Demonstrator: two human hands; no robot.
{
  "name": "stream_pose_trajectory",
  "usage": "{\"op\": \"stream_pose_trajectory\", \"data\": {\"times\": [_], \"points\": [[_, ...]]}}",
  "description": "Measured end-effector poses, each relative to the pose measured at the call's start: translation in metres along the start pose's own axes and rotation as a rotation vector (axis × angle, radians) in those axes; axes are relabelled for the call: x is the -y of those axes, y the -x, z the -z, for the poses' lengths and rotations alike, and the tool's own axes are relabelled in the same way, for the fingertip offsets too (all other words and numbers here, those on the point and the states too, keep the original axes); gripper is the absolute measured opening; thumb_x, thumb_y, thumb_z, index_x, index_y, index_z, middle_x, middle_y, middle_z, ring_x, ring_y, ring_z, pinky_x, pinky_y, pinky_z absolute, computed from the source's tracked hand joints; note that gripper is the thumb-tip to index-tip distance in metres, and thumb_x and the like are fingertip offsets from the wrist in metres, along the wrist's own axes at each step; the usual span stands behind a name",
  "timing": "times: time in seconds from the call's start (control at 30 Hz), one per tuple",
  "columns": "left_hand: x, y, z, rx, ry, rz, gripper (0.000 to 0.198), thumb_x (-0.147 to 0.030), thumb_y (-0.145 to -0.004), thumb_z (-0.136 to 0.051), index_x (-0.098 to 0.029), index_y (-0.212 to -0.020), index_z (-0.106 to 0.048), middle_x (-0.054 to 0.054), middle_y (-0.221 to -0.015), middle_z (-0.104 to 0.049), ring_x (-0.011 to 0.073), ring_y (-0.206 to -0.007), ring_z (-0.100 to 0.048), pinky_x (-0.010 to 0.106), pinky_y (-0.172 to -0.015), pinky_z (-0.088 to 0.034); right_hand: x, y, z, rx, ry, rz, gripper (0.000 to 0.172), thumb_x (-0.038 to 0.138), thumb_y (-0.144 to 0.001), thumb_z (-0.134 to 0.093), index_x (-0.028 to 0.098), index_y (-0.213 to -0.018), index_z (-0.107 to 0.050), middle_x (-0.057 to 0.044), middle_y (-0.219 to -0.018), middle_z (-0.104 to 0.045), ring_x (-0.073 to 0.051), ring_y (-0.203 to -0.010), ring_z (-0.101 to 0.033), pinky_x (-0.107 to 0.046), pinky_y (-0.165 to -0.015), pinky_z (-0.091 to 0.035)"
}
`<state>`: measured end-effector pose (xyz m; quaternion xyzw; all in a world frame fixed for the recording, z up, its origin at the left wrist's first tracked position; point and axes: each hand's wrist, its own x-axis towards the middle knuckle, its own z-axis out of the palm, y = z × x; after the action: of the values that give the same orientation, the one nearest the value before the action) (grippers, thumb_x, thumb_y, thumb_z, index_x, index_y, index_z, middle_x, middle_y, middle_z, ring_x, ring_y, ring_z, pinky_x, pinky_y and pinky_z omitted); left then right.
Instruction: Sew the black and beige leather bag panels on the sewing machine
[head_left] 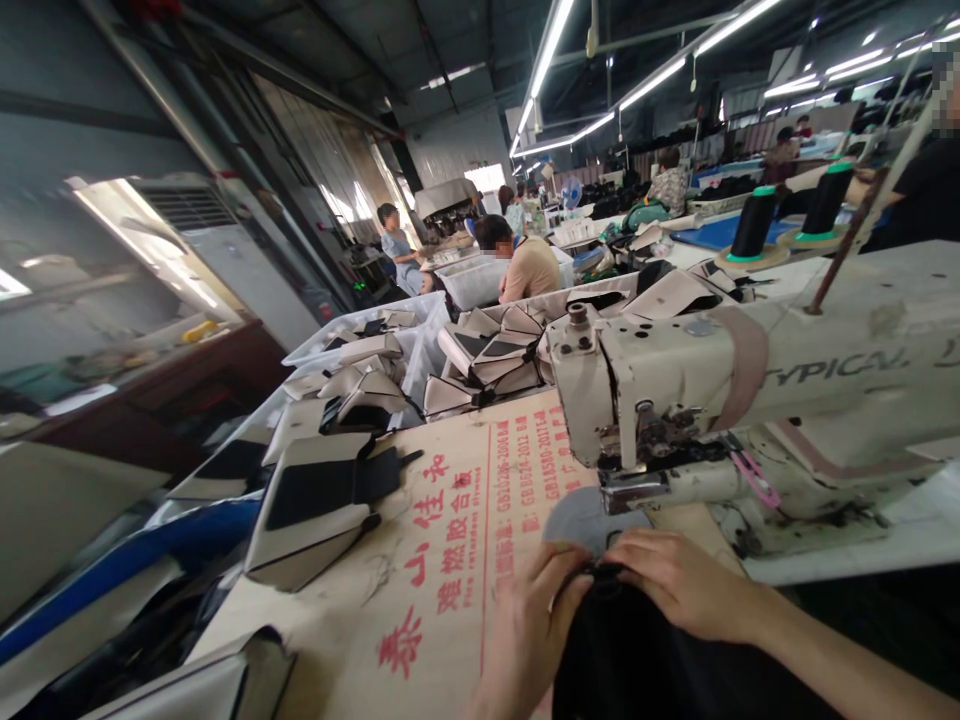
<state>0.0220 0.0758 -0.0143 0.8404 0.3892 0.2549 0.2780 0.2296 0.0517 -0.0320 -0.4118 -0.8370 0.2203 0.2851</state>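
A piece of black fabric point(637, 650) lies at the front of the board, just below the needle area of a cream sewing machine point(675, 390). My left hand point(529, 625) grips the fabric's left edge with curled fingers. My right hand point(679, 580) rests on its top edge, fingers bent and pressed down on it. A grey rounded piece point(574, 515) sticks out from under the fabric, right beneath the machine's presser foot point(626, 490).
Brown cardboard with red print point(442, 540) covers the work surface. Stacks of beige-and-black shoe parts point(322, 490) lie at left and fill white bins point(420, 330) behind. Black thread cones point(754, 225) stand at back right. Other people sit at tables farther away.
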Motion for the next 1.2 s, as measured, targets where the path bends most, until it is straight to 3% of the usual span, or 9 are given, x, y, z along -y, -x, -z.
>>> {"op": "stream_pose_trajectory", "data": {"times": [0.13, 0.2, 0.3, 0.43, 0.63, 0.8, 0.93, 1.03, 1.2], "points": [[0.003, -0.002, -0.014, -0.136, -0.059, -0.004, 0.012, -0.022, -0.086, -0.046, -0.021, -0.097, -0.051, 0.002, -0.089, -0.061, 0.0130, -0.083, -0.059, 0.024, -0.074, -0.048, -0.005, 0.001, 0.000, 0.002, -0.039, -0.067, 0.027, 0.026, -0.092, -0.034, 0.014, -0.088, -0.058, -0.007, -0.084, -0.061, -0.017, -0.083, -0.056, -0.029, -0.076, -0.044], [0.002, -0.006, -0.017, -0.151, -0.082, -0.049, 0.011, -0.020, -0.086, -0.045, -0.020, -0.096, -0.051, 0.002, -0.086, -0.061, 0.0126, -0.078, -0.059, 0.024, -0.072, -0.048, -0.006, 0.002, 0.001, 0.012, -0.068, -0.093, 0.030, 0.028, -0.092, -0.034, 0.015, -0.080, -0.058, -0.006, -0.080, -0.060, -0.016, -0.082, -0.056, -0.027, -0.075, -0.043], [0.000, -0.012, -0.014, -0.041, -0.080, -0.112, 0.016, -0.017, -0.088, -0.042, -0.021, -0.097, -0.053, 0.002, -0.088, -0.062, 0.0127, -0.081, -0.058, 0.024, -0.074, -0.047, -0.007, 0.001, 0.003, 0.033, -0.102, -0.103, 0.032, 0.029, -0.093, -0.034, 0.015, -0.077, -0.057, -0.006, -0.080, -0.061, -0.016, -0.083, -0.056, -0.026, -0.075, -0.041], [-0.003, -0.017, -0.001, 0.102, -0.086, -0.154, 0.030, -0.016, -0.089, -0.037, -0.024, -0.116, -0.049, 0.003, -0.094, -0.062, 0.0125, -0.085, -0.058, 0.024, -0.077, -0.049, -0.009, -0.001, 0.004, 0.052, -0.084, -0.098, 0.028, 0.029, -0.092, -0.035, 0.015, -0.078, -0.055, -0.005, -0.078, -0.060, -0.015, -0.077, -0.055, -0.025, -0.069, -0.039], [-0.011, -0.021, 0.006, 0.145, -0.119, -0.171, 0.028, -0.016, -0.089, -0.035, -0.022, -0.108, -0.054, 0.006, -0.096, -0.058, 0.0153, -0.091, -0.055, 0.028, -0.079, -0.050, -0.013, -0.002, 0.001, 0.058, -0.001, -0.106, 0.027, 0.029, -0.092, -0.036, 0.016, -0.071, -0.050, -0.002, -0.071, -0.057, -0.014, -0.068, -0.052, -0.024, -0.061, -0.034], [-0.009, -0.024, 0.003, 0.143, -0.032, -0.039, 0.023, -0.018, -0.089, -0.033, -0.019, -0.098, -0.055, 0.007, -0.095, -0.056, 0.0161, -0.090, -0.055, 0.030, -0.081, -0.048, -0.010, -0.006, 0.002, 0.036, -0.046, -0.178, 0.025, 0.030, -0.090, -0.040, 0.018, -0.074, -0.054, -0.001, -0.071, -0.059, -0.015, -0.069, -0.055, -0.025, -0.061, -0.036], [-0.002, -0.023, 0.001, 0.132, 0.015, 0.033, 0.019, -0.019, -0.089, -0.036, -0.019, -0.095, -0.054, 0.006, -0.094, -0.055, 0.0153, -0.088, -0.054, 0.029, -0.081, -0.046, -0.007, -0.008, 0.004, 0.019, -0.188, -0.252, 0.017, 0.029, -0.088, -0.044, 0.021, -0.102, -0.051, -0.001, -0.085, -0.062, -0.015, -0.079, -0.058, -0.025, -0.070, -0.043], [0.000, -0.021, 0.001, 0.101, 0.044, 0.037, 0.017, -0.020, -0.089, -0.038, -0.019, -0.091, -0.054, 0.005, -0.091, -0.056, 0.0145, -0.086, -0.054, 0.026, -0.079, -0.045, -0.007, -0.007, 0.002, 0.044, -0.106, -0.178, 0.025, 0.024, -0.091, -0.038, 0.021, -0.114, -0.046, -0.004, -0.095, -0.060, -0.017, -0.089, -0.056, -0.029, -0.078, -0.045], [0.002, -0.023, 0.000, 0.082, 0.101, 0.024, 0.016, -0.020, -0.088, -0.040, -0.018, -0.087, -0.056, 0.005, -0.090, -0.056, 0.0140, -0.085, -0.054, 0.025, -0.078, -0.044, -0.009, -0.008, -0.001, 0.060, 0.035, -0.035, 0.025, 0.020, -0.092, -0.033, 0.018, -0.108, -0.052, -0.007, -0.104, -0.055, -0.019, -0.100, -0.050, -0.033, -0.087, -0.042]]}}
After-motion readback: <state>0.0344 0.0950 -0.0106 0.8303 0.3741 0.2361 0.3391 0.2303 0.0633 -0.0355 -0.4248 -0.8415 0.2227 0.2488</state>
